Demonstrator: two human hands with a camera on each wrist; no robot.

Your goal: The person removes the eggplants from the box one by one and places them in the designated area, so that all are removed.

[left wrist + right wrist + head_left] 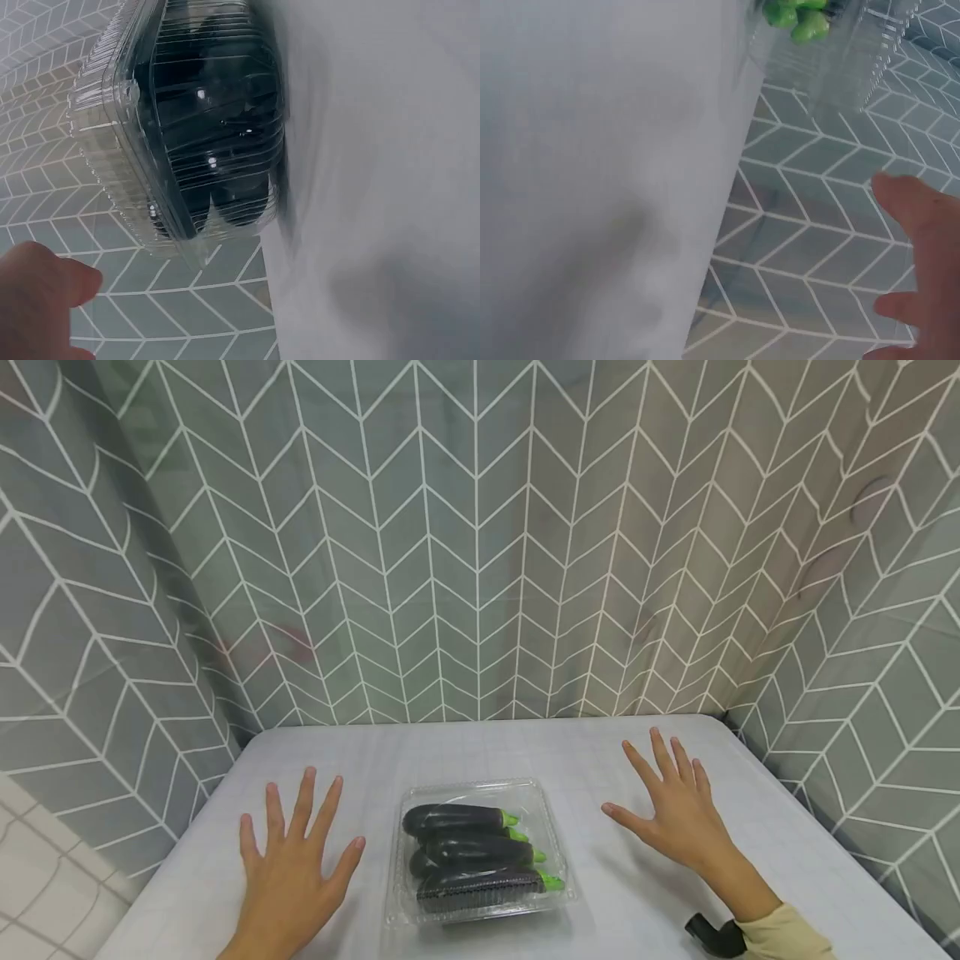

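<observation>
A clear plastic clamshell box [558, 868] sits mid-table with several dark eggplants [480, 847] inside, their green stem ends toward the right. To its left my left hand [288, 877] hovers with fingers spread, apart from the box. On the other side my right hand [678, 814] is likewise spread and touches nothing. In the left wrist view the box's ribbed side [217, 127] faces me, and part of the left hand [37, 300] shows at lower left. The right wrist view catches the green stems [799, 15] and some fingers of the right hand [926, 255].
The box stands on a table with a white cloth [360, 752]. Grey curtains [472, 568] with a white chevron pattern enclose the back and both sides. A black device [716, 935] is at the right wrist, by a pale yellow sleeve [787, 935]. White floor tiles [45, 877] show at lower left.
</observation>
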